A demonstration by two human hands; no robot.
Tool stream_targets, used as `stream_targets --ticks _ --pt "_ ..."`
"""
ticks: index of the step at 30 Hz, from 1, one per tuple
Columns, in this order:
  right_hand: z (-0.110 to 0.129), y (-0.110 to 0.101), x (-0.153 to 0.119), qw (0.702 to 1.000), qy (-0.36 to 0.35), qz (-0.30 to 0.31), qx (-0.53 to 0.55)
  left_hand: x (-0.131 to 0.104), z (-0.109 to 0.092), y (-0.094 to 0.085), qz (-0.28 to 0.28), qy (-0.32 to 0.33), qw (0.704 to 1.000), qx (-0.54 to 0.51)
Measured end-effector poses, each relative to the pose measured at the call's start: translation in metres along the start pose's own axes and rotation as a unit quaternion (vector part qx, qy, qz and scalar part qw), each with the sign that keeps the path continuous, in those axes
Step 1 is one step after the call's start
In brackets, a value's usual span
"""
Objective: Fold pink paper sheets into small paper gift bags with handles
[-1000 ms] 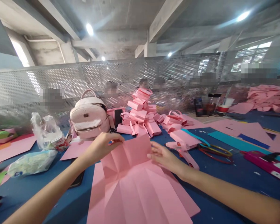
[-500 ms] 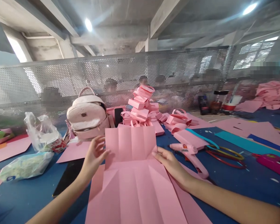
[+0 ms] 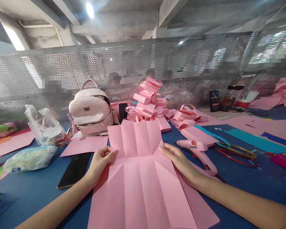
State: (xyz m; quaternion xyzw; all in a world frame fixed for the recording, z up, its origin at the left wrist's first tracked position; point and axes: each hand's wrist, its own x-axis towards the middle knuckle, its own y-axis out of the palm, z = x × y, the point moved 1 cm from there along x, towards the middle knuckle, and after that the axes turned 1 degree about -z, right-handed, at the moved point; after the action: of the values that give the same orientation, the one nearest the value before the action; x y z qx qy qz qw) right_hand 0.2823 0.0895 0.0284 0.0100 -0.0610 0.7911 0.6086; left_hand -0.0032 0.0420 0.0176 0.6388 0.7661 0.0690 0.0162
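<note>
A creased sheet of pink paper (image 3: pixel 143 184) stretches out in front of me, its far section tilted up along a cross fold. My left hand (image 3: pixel 102 163) pinches its left edge near that fold, thumb on top. On the opposite edge, my right hand (image 3: pixel 178 160) grips the paper with its thumb on the face and the fingers mostly hidden behind. Beneath it lies more pink paper (image 3: pixel 205 208), showing at the right. A pink glue gun (image 3: pixel 200 154) rests just beyond my right hand, and a black phone (image 3: pixel 73 170) is left of my left hand.
Behind the paper rises a pile of folded pink paper boxes (image 3: pixel 146 101), beside a pale backpack (image 3: pixel 90 111). Plastic bags (image 3: pixel 30 159) lie at the left. Blue strips (image 3: pixel 257 140) and coloured hoops (image 3: pixel 238 154) are at the right. A perforated metal screen (image 3: pixel 131 57) stands behind.
My left hand's fingers have closed onto the paper's left edge, where they were spread before. My right hand keeps its grip. The view has tilted slightly downward.
</note>
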Motion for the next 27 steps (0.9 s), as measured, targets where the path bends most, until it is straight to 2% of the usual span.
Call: stream_targets --ticks 8,10,14,20,27 --pt "0.005 0.003 -0.003 1.000 -0.002 0.000 0.024 -0.007 -0.007 0.007 0.066 -0.045 0.997 -0.007" --pt "0.004 0.002 -0.003 1.000 -0.001 0.007 0.029 -0.007 -0.008 0.007 0.086 -0.069 0.994 -0.007" --pt "0.000 0.001 -0.002 1.000 -0.008 -0.019 0.011 -0.006 -0.010 0.004 0.123 -0.128 0.984 -0.024" --pt "0.000 0.000 -0.002 1.000 -0.018 -0.008 0.021 -0.005 -0.012 0.000 0.114 -0.152 0.977 -0.096" --pt "-0.004 -0.002 0.001 0.998 -0.031 -0.042 0.018 -0.006 -0.008 -0.008 0.122 -0.202 0.959 -0.155"
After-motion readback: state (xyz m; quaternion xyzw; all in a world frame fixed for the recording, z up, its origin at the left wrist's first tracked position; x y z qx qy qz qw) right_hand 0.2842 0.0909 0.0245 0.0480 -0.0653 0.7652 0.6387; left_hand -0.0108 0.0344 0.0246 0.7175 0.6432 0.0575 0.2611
